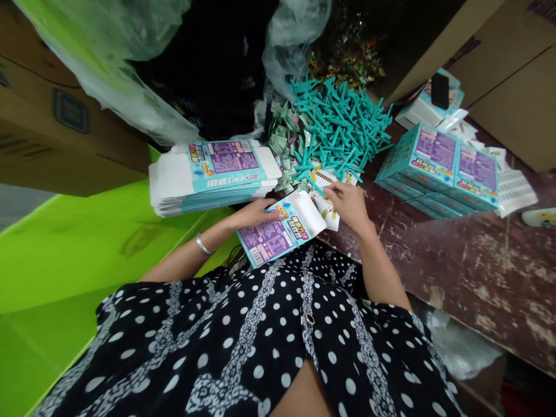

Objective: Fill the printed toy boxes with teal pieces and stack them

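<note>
My left hand [257, 212] grips a purple and teal printed carton [278, 234] by its upper edge, thumb on the printed face. The carton is tilted in front of my body, its white end flap toward the right. Just right of that flap, my right hand [351, 207] is closed in a pinch on the end of a teal plastic stick [316, 186]. Under and beside those fingers lie white printed sheets [330, 219] with yellow and black marks. Beyond the hands is a heap of teal plastic sticks [343, 127], with small green sachets [283, 136] along its left side.
A stack of flattened cartons [212, 179] lies on the left. Filled boxes [438, 171] stand in stacked rows on the worn brown table [452, 266] at right. Behind them a dark phone [439, 90] rests on more cartons. Large cardboard boxes [512, 98] and plastic wrap [291, 40] border the area.
</note>
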Action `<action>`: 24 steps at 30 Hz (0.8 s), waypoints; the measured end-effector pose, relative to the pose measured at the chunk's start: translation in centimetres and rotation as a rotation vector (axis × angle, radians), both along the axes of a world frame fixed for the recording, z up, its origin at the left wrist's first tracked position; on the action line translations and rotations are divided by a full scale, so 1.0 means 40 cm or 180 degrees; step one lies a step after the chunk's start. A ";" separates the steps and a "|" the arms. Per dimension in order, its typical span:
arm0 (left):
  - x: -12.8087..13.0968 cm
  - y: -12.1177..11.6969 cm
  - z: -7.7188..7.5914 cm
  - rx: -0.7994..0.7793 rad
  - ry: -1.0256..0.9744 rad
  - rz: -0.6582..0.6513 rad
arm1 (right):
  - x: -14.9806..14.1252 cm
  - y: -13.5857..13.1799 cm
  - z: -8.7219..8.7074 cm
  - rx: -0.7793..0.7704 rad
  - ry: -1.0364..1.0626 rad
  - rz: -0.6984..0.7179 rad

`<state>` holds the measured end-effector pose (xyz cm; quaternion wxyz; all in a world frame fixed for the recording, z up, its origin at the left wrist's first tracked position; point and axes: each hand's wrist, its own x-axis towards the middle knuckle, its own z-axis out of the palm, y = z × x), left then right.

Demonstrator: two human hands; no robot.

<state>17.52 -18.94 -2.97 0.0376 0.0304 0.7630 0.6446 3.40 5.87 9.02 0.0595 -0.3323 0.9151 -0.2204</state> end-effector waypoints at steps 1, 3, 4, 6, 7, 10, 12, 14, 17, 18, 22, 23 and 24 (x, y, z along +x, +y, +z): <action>0.002 -0.006 -0.004 -0.0063 -0.0048 -0.0007 | -0.030 -0.010 0.001 0.0158 0.0317 -0.0111; 0.006 -0.018 -0.011 -0.0168 -0.0070 -0.0008 | -0.084 -0.021 0.005 0.0671 0.0746 -0.0282; 0.006 -0.022 -0.014 -0.0177 -0.0034 -0.0003 | -0.105 -0.020 0.007 0.0944 0.0876 -0.0378; 0.006 -0.027 -0.020 -0.0116 0.0081 0.0010 | -0.138 -0.001 0.008 0.1372 0.1016 -0.0639; 0.005 -0.027 -0.023 -0.0074 0.0126 0.0023 | -0.149 0.015 0.007 0.1505 0.1036 -0.0756; 0.001 -0.025 -0.033 -0.0022 0.0127 0.0074 | -0.175 0.071 -0.005 0.1634 0.0973 -0.0791; -0.002 -0.023 -0.036 -0.0034 0.0046 0.0090 | -0.188 0.101 -0.019 0.1554 0.0920 -0.0649; -0.002 -0.021 -0.038 -0.0049 -0.0032 0.0093 | -0.201 0.120 -0.031 0.1481 0.0864 -0.0476; 0.001 -0.018 -0.038 -0.0092 -0.0093 0.0110 | -0.213 0.133 -0.035 0.1507 0.0963 -0.0410; 0.003 -0.016 -0.037 -0.0117 -0.0113 0.0129 | -0.213 0.136 -0.031 0.1442 0.1058 -0.0520; 0.004 -0.005 -0.025 -0.0211 -0.0190 0.0191 | -0.163 0.130 -0.004 0.0101 0.0873 -0.1040; 0.003 -0.002 -0.022 -0.0225 -0.0189 0.0198 | -0.139 0.121 0.002 -0.0265 0.0529 -0.0959; 0.001 0.001 -0.020 -0.0227 -0.0175 0.0200 | -0.112 0.108 0.006 -0.0490 0.0079 -0.0765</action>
